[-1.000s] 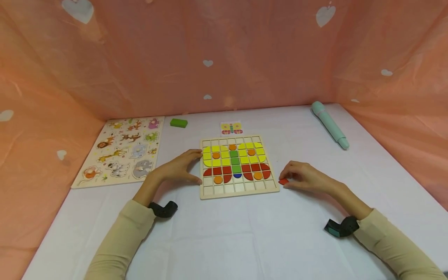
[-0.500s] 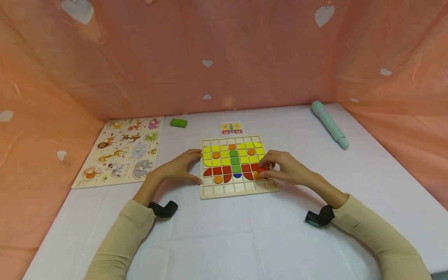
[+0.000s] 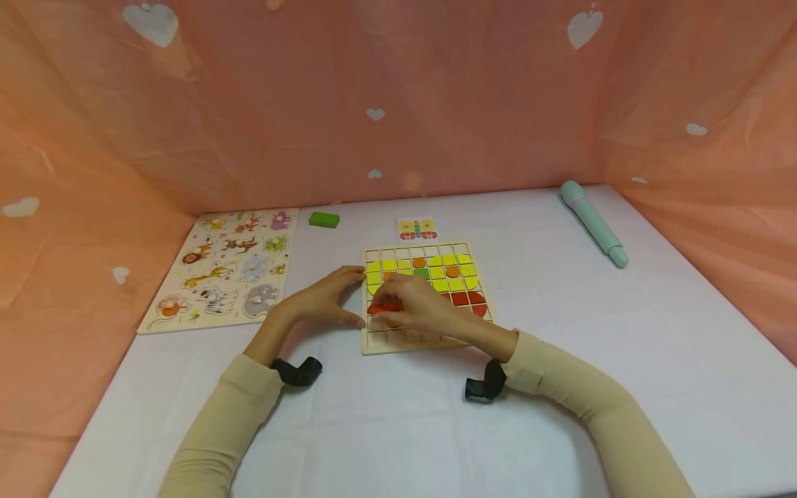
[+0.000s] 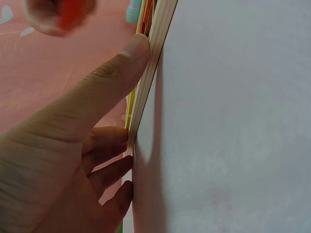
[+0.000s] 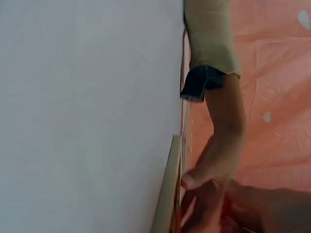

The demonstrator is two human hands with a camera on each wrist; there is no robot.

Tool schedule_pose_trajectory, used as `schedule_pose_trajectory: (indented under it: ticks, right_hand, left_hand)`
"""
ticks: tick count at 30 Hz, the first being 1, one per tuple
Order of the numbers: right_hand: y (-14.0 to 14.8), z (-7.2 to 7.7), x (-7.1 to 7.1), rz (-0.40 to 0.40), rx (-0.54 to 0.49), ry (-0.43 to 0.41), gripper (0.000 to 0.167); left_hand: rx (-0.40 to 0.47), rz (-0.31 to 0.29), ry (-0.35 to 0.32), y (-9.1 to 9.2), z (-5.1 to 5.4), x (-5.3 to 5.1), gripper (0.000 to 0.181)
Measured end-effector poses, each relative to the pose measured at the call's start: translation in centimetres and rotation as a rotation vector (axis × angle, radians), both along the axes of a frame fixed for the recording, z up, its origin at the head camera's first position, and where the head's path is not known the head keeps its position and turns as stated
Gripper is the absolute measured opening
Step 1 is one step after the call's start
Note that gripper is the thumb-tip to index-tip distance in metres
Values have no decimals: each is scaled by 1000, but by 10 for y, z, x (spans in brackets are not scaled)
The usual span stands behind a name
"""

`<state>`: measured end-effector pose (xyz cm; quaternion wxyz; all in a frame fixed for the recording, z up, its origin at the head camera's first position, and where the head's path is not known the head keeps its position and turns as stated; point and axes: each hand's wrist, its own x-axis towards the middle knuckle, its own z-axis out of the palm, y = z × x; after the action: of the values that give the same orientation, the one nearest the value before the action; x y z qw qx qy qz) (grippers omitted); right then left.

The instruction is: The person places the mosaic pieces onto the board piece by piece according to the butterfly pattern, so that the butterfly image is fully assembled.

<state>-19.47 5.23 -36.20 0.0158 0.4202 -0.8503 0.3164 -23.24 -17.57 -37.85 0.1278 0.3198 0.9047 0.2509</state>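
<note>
A wooden grid board (image 3: 378,340) lies flat on the table, with a butterfly pattern of yellow, red, green and orange pieces on it. Over its left half, my right hand (image 3: 422,304) pinches a small red piece (image 4: 72,13), blurred in the left wrist view; its exact shape cannot be made out. Beneath that hand, part of the pattern is hidden. My left hand (image 3: 320,301) rests at the board's left edge, thumb and fingertips touching the side, fingers spread and relaxed.
Behind the board lies a small butterfly picture card (image 3: 417,229). A green block (image 3: 324,220) sits at the back, beside an animal peg puzzle (image 3: 205,277) on the left. A mint-green microphone-shaped object (image 3: 594,223) lies at the back right.
My right hand has carried the red piece leftward from the table beside the board's right edge to above its left half. The left hand stays at the board's edge.
</note>
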Motion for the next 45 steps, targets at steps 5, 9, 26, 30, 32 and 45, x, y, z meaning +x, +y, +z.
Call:
schedule_pose_trajectory:
  ticks: [5, 9, 26, 30, 32, 45]
  right_hand:
    - [-7, -14, -5, -3, 97, -27, 25]
    - [-8, -20, -9, -2, 108, -18, 28]
    - [-6, -23, -11, 39, 140, 5, 25]
    - [-6, -24, -11, 46, 139, 20, 26]
    - [-7, -24, -11, 44, 137, 26, 26]
    - [-8, -24, -10, 12, 125, 16, 25]
  left_hand:
    - [-14, 3, -1, 1, 1, 0, 92]
    - [-26, 5, 1, 2, 1, 1, 92]
    - [-5, 7, 7, 1, 1, 1, 92]
    - [0, 4, 5, 1, 1, 1, 91]
    - [2, 3, 4, 1, 1, 1, 91]
    - [2, 2, -4, 1, 0, 0, 91]
